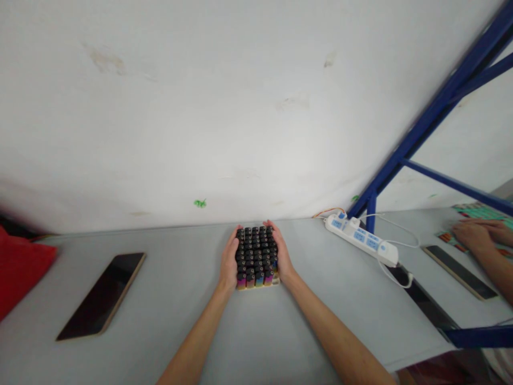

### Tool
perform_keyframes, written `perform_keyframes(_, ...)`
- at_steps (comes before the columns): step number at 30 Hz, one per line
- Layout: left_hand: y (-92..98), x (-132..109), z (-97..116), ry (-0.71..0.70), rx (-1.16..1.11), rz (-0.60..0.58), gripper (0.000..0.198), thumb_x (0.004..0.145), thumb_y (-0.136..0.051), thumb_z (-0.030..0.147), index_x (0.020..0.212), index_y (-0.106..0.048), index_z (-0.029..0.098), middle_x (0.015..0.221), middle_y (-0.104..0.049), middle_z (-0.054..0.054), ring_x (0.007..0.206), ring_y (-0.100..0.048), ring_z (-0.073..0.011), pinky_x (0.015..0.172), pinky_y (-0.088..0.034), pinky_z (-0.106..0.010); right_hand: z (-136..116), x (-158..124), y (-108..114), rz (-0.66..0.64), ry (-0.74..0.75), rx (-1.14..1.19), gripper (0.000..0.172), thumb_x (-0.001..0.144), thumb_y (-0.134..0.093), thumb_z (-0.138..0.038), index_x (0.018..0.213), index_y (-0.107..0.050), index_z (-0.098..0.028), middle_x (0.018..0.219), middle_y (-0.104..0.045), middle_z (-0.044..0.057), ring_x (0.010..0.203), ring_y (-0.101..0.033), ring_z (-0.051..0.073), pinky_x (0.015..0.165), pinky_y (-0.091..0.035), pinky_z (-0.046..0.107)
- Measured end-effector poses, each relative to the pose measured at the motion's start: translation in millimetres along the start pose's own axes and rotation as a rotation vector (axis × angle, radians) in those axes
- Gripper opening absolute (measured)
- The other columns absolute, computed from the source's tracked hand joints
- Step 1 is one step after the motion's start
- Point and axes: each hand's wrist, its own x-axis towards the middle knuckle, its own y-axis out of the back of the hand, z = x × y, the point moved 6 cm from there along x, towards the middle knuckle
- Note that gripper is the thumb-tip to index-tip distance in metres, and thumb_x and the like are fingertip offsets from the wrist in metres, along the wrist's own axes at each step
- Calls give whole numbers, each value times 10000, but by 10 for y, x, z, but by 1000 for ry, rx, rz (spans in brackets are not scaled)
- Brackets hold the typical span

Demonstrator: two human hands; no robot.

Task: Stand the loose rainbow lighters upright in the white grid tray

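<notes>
Your left hand (229,263) and right hand (281,254) stand edge-on with fingers straight, pressed flat against opposite sides of the block of lighters (256,256), clamping it between your palms. The block rests upright on the grey table (180,299), near the wall, both forearms reaching forward.

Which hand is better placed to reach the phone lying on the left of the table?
Left, probably. The left hand flanks the block of lighters on the phone's side, with nothing between.
</notes>
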Motion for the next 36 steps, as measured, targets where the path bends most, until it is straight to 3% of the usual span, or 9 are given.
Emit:
perform_keyframes(4, 32, 55, -13, -11, -42, 19, 536, 979, -681, 614, 1419, -731, 311, 1611, -657, -22, 1604, -485, -293, 1381, -329, -461, -16, 46, 22, 19, 71, 35, 601, 1013, -535, -593, 1510, -610, -264, 1654, -584, 68, 1587, -466, 269, 1361, -284, 463)
perform_keyframes(11, 31, 165, -25, -7, -73, 54, 452, 960, -709, 531, 1281, -787, 223, 1485, -746, -77, 1501, -601, -293, 1374, -332, -467, -43, 140, -4, -65, 120, -5, 539, 913, -626, -500, 1380, -698, -239, 1477, -712, 74, 1427, -601, 302, 1308, -361, 463)
perform_keyframes(17, -8, 195, 76, -18, -98, 103, 429, 1038, -656, 495, 1344, -753, 211, 1518, -724, -79, 1549, -553, -279, 1341, -390, -455, -98, 182, 8, -55, 161, -171, 705, 990, -508, -667, 1512, -614, -206, 1609, -617, 117, 1524, -527, 271, 1339, -320, 435)
perform_keyframes(23, 78, -82, 148, -15, -96, 166, 584, 1054, -546, 642, 1485, -662, 264, 1590, -672, -61, 1573, -530, -247, 1344, -379, -426, -310, -28, 192, 14, 253, -414, 877, 1037, -320, -813, 1558, -568, -153, 1663, -555, 179, 1578, -468, 264, 1355, -287, 433)
perform_keyframes(27, 80, -231, 195, -9, -21, 173, 571, 1055, -531, 623, 1434, -699, 231, 1541, -707, -102, 1525, -587, -272, 1317, -424, -464, -324, -82, 151, -67, 232, -470, 858, 1039, -326, -818, 1528, -600, -168, 1608, -619, 166, 1512, -552, 260, 1325, -357, 435)
perform_keyframes(30, -3, -309, 361, -36, 64, 178, 546, 1044, -558, 584, 1369, -733, 182, 1530, -706, -149, 1489, -617, -313, 1302, -441, -514, -454, -64, 119, -30, 211, -471, 804, 1063, -362, -749, 1542, -580, -141, 1631, -588, 203, 1524, -538, 288, 1322, -360, 494)
perform_keyframes(33, 40, -719, 666, -113, 155, 219, 506, 1027, -614, 540, 1379, -735, 197, 1571, -671, -140, 1545, -547, -314, 1355, -357, -523, -807, -417, 216, 111, 295, -497, 683, 1079, -434, -645, 1505, -596, -136, 1604, -592, 232, 1493, -562, 315, 1283, -409, 535)
perform_keyframes(35, 201, -1295, 844, -199, 236, 231, 462, 1003, -677, 491, 1384, -742, 236, 1553, -685, -108, 1522, -564, -303, 1374, -329, -506, -1046, -1046, 343, 207, 457, -519, 494, 1098, -484, -535, 1382, -668, -176, 1433, -707, 194, 1352, -664, 298, 1205, -504, 505)
perform_keyframes(36, 279, -1667, 925, -315, 408, 199, 455, 1034, -631, 477, 1424, -724, 262, 1542, -690, -99, 1478, -605, -303, 1344, -394, -515, -1083, -1450, 405, 216, 511, -561, 376, 1113, -494, -463, 1302, -703, -215, 1329, -751, 153, 1271, -704, 281, 1155, -546, 482)
